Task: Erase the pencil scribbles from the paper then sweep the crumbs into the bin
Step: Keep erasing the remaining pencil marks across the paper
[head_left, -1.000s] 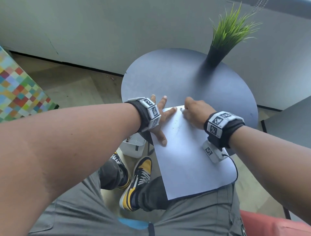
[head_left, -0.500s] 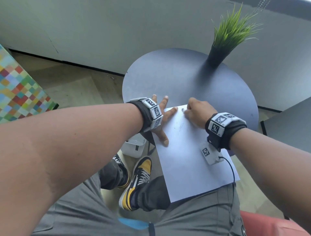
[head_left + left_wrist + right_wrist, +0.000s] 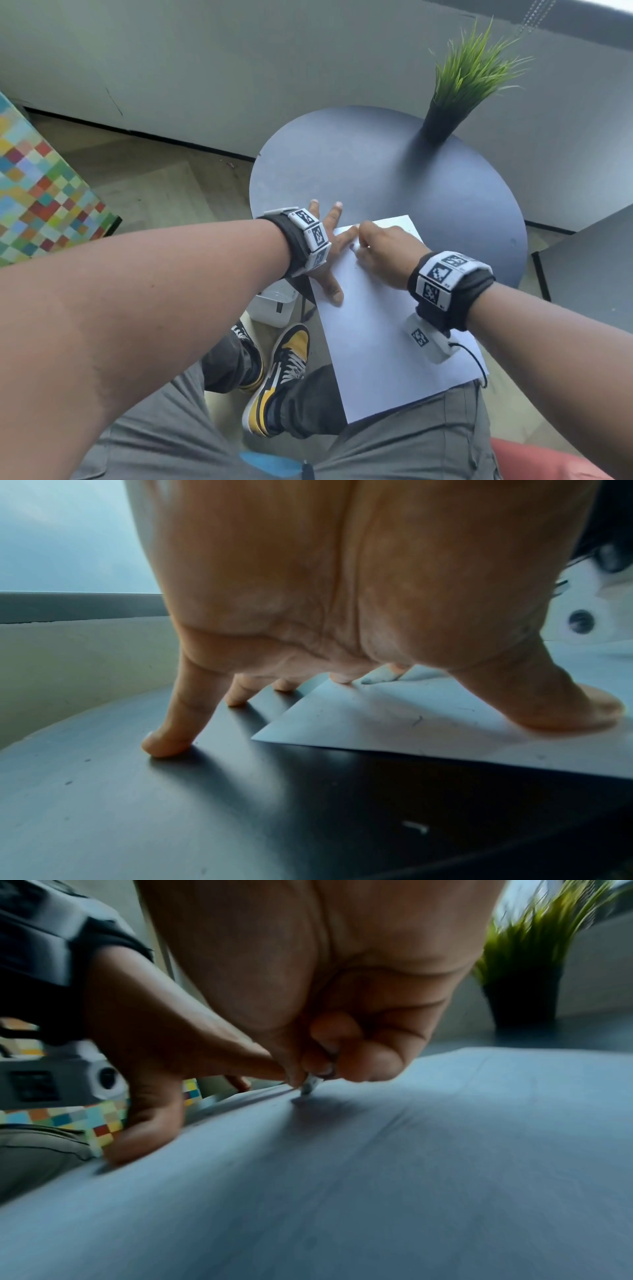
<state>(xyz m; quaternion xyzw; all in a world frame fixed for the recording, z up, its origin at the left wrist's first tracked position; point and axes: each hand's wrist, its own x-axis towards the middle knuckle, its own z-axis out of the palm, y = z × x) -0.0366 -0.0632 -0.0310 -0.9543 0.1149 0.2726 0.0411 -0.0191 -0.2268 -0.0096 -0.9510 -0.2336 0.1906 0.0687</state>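
Right hand pinches my eraser at the paper's far corner; flat left hand just beside, pinning that edge; remaining marks lie nearer me.

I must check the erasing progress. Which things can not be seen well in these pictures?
- Eraser: right wrist view, blurred, mostly hidden by the right hand.
- Remaining scribbles on the paper: head view, too faint; partly under that hand.
- Bin: head view, mostly hidden by the left hand and the table.

A lounge-like indoor corner: round dark side table, potted grass plant, wood-look floor.
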